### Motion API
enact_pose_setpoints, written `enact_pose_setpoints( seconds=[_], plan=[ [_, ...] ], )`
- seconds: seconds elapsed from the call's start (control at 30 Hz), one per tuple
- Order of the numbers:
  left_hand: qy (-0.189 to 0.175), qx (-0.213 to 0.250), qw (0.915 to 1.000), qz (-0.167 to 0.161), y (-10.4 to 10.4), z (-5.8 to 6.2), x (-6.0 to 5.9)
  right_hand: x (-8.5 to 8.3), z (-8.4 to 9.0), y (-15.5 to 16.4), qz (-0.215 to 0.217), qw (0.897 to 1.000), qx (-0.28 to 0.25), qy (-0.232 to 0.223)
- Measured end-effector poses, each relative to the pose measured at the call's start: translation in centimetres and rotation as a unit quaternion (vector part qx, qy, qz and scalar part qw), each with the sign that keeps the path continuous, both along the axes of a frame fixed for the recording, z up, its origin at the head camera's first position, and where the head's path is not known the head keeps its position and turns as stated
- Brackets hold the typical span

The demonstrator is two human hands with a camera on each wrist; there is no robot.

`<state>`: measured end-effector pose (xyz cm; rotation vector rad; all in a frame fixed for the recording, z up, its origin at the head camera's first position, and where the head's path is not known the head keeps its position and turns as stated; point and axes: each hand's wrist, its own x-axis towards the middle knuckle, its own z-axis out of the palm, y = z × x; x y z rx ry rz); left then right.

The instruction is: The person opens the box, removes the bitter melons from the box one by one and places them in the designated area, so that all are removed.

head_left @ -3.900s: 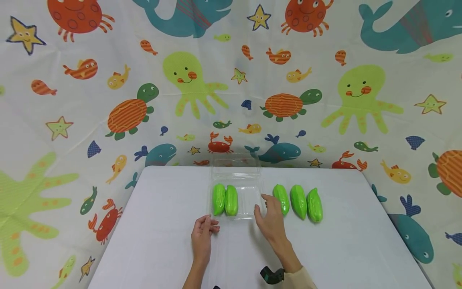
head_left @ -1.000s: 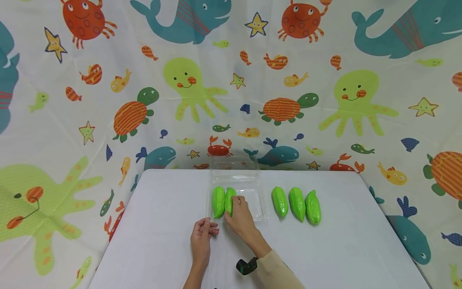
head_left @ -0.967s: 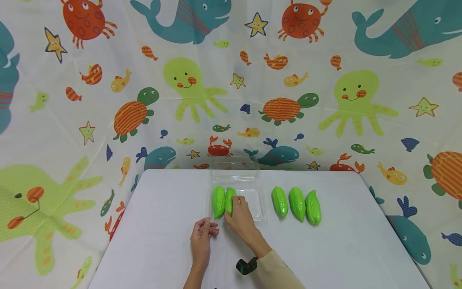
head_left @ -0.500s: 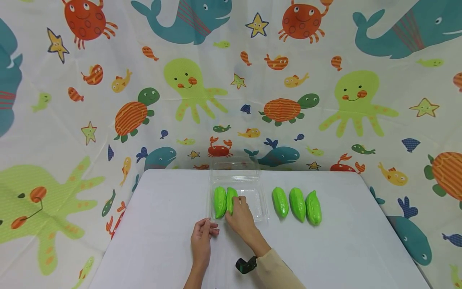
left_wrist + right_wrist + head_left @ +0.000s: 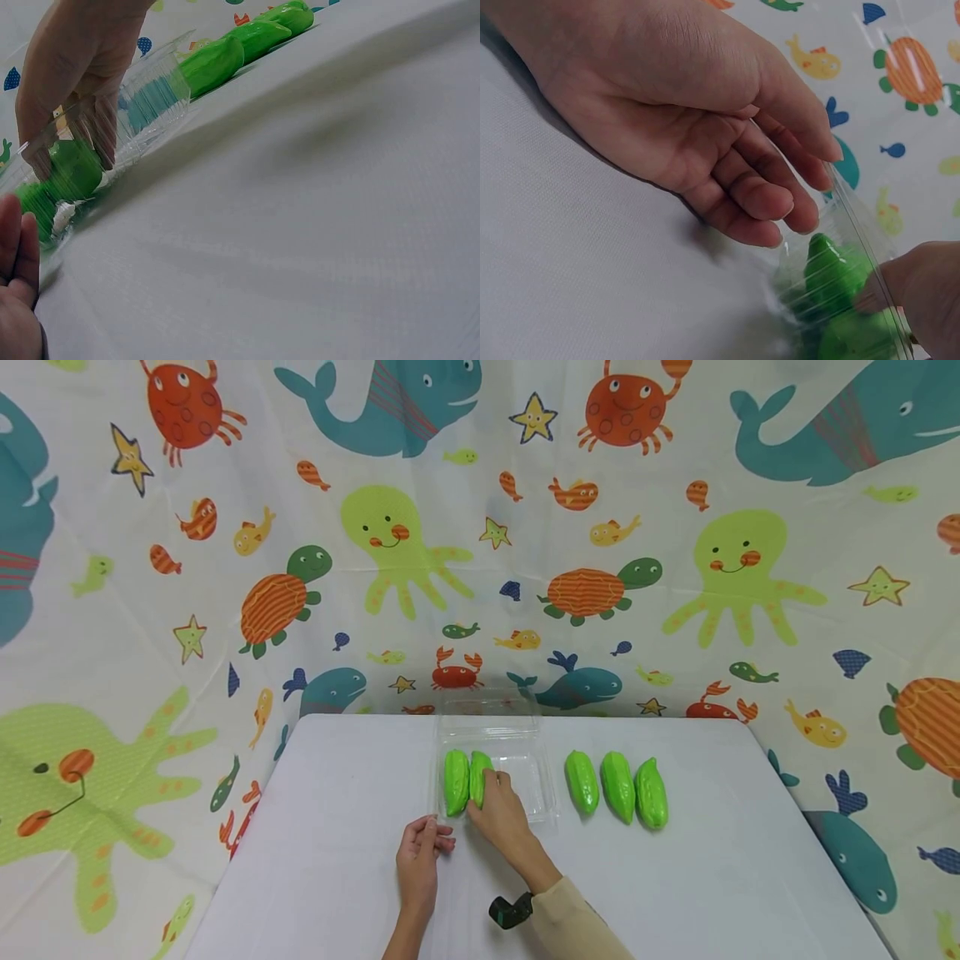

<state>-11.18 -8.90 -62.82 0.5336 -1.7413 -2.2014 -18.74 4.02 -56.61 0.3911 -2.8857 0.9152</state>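
Note:
A clear plastic clamshell box (image 5: 528,781) stands on the table with its lid raised behind. Two shiny bright green, ridged fruits lie side by side in its left part: the outer green fruit (image 5: 455,782) and the inner green fruit (image 5: 477,777). My right hand (image 5: 502,814) reaches into the box and grips the inner one, its fingers partly covering it; the left wrist view shows those fingers straddling a green fruit (image 5: 75,169). At the box's front left corner, my left hand (image 5: 422,856) pinches the rim between thumb and finger, as the right wrist view shows.
Three more green fruits lie in a row right of the box, the nearest green fruit (image 5: 582,782) a short gap away. The white table (image 5: 337,810) meets a sea-animal patterned curtain (image 5: 480,560) behind the box.
Since the oldest frame, my right hand has moved left from the box's right rim onto the inner fruit. Over the last second both hands stay nearly still; the view shifts slightly.

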Motion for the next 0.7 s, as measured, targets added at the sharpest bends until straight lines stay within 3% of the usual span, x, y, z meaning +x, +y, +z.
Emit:
enact_pose_setpoints(
  seconds=[0.7],
  plan=[
    [0.003,0.006,1.0,-0.002,0.16,0.02,0.09,0.3,-0.35,0.45,-0.016,0.999,-0.015,0.036]
  ],
)
